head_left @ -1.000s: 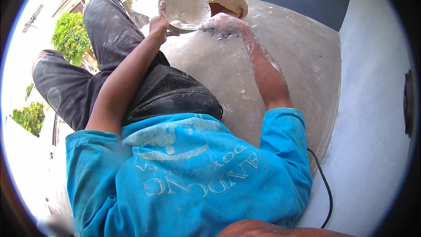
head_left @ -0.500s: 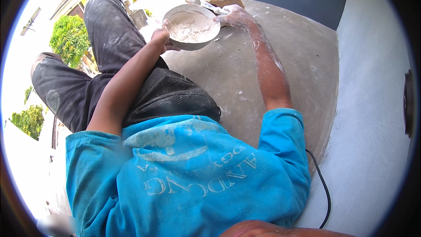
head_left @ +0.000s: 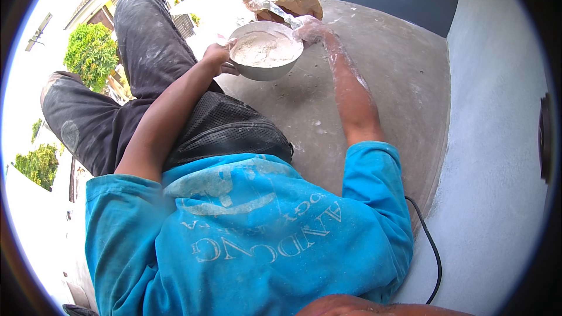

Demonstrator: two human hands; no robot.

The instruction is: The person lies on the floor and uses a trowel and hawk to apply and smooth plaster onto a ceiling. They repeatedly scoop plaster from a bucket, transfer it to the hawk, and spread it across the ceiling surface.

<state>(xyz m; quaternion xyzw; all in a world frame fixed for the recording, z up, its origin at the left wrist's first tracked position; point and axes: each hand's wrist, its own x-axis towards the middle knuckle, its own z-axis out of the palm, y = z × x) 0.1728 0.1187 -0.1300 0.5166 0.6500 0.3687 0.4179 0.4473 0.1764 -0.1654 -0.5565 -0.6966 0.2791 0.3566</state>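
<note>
- A grey mixing bowl (head_left: 264, 74), part-filled with pale powder (head_left: 263, 50), is held up above a concrete floor (head_left: 380, 76), well in front of the seated person's torso.
- The bowl's left side is gripped by the left hand (head_left: 218, 56), its thumb laid near the rim and its fingers curled at the outer wall.
- A white-caked tool, apparently a putty knife (head_left: 278, 10), is clasped in the right hand (head_left: 313, 30), which is set against the bowl's right rim; whether the rim is also pinched cannot be told.
- The tool is pointed up and leftward, beyond the bowl, in front of a crumpled brown paper bag (head_left: 304, 3) on the floor.
- The right hand and forearm are dusted with white.
- A turquoise T-shirt (head_left: 263, 228) and dusty dark trousers (head_left: 149, 35) are worn.
- At right, a black cable (head_left: 433, 246) is seen beside a pale wall (head_left: 497, 117).
</note>
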